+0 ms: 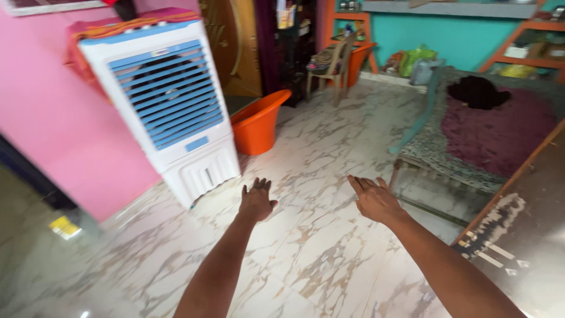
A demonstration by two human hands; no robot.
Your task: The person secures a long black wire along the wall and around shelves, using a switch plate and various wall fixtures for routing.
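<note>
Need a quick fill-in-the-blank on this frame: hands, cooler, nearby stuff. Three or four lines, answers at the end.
1. Both the left hand and the right hand are stretched out open and hold ____.
2. The air cooler is white with louvres coloured ____.
3. The tub just beside the cooler is coloured ____.
4. The cooler stands against a wall painted ____.

Missing words: nothing; blue; orange; pink

Small pale-blue panel low on the white cooler front — rectangular.
</note>
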